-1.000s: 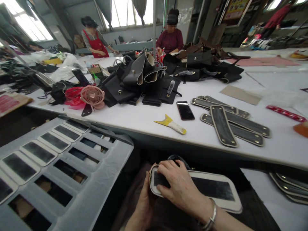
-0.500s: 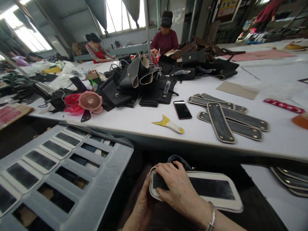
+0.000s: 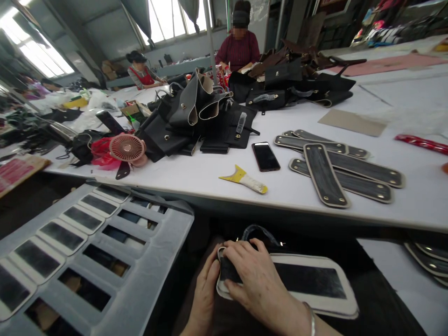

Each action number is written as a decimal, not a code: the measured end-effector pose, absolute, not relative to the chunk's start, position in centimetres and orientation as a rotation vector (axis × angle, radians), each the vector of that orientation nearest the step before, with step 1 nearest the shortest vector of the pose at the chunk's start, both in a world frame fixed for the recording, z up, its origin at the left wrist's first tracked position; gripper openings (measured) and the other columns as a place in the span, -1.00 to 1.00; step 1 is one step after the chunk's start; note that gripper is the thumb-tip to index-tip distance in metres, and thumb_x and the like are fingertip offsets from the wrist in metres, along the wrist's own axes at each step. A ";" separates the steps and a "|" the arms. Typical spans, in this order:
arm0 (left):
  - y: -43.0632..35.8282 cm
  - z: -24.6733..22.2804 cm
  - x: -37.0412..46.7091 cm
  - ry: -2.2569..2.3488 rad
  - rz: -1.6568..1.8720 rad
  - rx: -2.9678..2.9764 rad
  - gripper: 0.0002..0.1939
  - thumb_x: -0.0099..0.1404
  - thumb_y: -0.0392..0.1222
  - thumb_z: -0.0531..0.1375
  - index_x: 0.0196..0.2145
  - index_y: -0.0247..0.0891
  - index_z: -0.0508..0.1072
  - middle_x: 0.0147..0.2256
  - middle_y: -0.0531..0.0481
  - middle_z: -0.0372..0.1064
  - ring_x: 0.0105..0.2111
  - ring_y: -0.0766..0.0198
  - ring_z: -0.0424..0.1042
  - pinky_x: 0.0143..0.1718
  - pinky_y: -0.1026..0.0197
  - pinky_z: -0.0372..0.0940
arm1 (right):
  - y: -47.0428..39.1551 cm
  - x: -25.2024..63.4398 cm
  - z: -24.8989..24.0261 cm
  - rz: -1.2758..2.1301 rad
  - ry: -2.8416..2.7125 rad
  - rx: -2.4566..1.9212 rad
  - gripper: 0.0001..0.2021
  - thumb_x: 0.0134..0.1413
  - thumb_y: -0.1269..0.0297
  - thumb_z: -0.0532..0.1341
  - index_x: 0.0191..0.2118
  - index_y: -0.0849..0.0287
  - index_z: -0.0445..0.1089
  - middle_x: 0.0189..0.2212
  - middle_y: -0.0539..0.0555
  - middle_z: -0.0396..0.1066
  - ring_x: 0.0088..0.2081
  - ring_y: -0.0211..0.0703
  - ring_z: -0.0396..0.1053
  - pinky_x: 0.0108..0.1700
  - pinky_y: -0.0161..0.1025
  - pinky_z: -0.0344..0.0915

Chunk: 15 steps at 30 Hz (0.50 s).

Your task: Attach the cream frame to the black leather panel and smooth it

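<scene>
Pressing down with spread fingers, right hand (image 3: 257, 282) flat on the left end of the cream-edged black panel (image 3: 308, 282) lying on the lap below the white table (image 3: 210, 175). Left hand (image 3: 206, 291) gripping that same end, fingers curled around the rim.

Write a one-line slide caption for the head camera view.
Both hands, left hand and right hand, press one end of a cream-edged dark panel on the lap, below a white table.

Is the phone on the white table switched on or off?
Off, apparently: the black smartphone lies face up on the white table, its screen dark.
</scene>
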<state>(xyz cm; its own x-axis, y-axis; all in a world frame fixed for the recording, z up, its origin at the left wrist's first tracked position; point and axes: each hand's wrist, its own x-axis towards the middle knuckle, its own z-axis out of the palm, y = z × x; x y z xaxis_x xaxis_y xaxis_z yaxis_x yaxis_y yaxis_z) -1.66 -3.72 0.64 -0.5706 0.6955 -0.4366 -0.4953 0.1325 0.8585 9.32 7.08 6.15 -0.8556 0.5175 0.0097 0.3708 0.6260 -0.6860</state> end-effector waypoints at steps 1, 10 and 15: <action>-3.8 0.4 -1.8 1.550 1.583 0.269 -0.54 0.20 0.06 0.28 0.00 -0.20 0.51 0.12 -0.12 0.37 0.23 -0.05 0.17 0.31 -0.02 -0.06 | 7.1 9.3 5.9 1.046 -2.640 -0.727 -0.64 0.01 0.43 0.23 -0.04 0.02 0.29 -0.01 -0.03 0.38 0.00 -0.04 0.28 0.12 0.03 -0.07; -3.6 -0.1 -3.4 1.735 1.400 0.560 -0.44 0.21 0.19 0.21 0.10 -0.09 0.42 0.19 -0.01 0.29 0.27 -0.08 0.09 0.33 -0.10 -0.16 | 7.7 10.4 9.4 1.407 -2.293 -0.744 -0.52 -0.06 0.46 0.23 0.04 0.07 0.24 -0.03 0.03 0.41 0.05 -0.07 0.30 0.28 0.09 -0.16; -3.1 0.5 -5.0 1.847 1.169 0.937 -0.45 0.34 0.10 0.07 0.26 0.12 0.16 0.30 0.14 0.08 0.31 -0.01 -0.02 0.34 -0.13 -0.23 | 12.9 18.8 6.8 1.185 -1.349 -1.162 -0.76 0.16 0.15 0.20 -0.10 0.12 0.38 -0.07 0.13 0.45 0.05 -0.03 0.33 0.16 -0.04 0.13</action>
